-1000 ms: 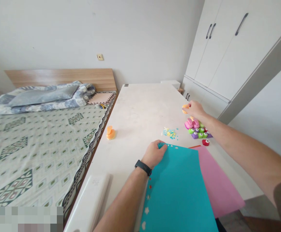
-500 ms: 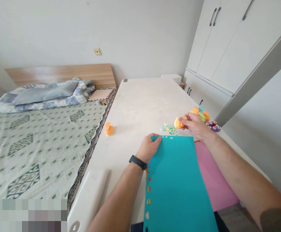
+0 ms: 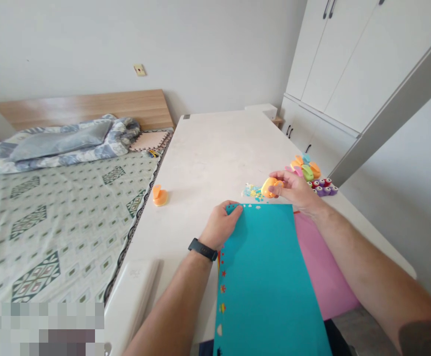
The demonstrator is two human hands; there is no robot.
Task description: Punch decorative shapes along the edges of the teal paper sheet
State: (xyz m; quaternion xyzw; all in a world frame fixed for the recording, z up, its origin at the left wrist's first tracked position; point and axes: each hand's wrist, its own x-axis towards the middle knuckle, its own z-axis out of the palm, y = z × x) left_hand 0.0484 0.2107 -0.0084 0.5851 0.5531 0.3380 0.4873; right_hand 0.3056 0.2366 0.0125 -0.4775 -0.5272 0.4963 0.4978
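Observation:
A teal paper sheet (image 3: 267,277) lies on the white table (image 3: 208,158) in front of me, with punched shapes along its left and far edges. My left hand (image 3: 220,225) grips its far left corner, fingers closed on the paper. My right hand (image 3: 293,190) holds a small orange craft punch (image 3: 269,188) just above the sheet's far edge. A pink sheet (image 3: 322,272) lies under the teal one, to its right. Small paper cut-outs (image 3: 250,190) are scattered beyond the sheet.
A cluster of coloured punches (image 3: 311,175) sits at the table's right edge. Another orange punch (image 3: 159,195) stands near the left edge, beside a bed (image 3: 52,198). A white object (image 3: 133,296) lies near my left forearm. White cupboards (image 3: 349,64) stand at the right.
My right hand picked an orange punch from the cluster and brought it back to the far edge of the teal sheet. My left hand stayed on the corner.

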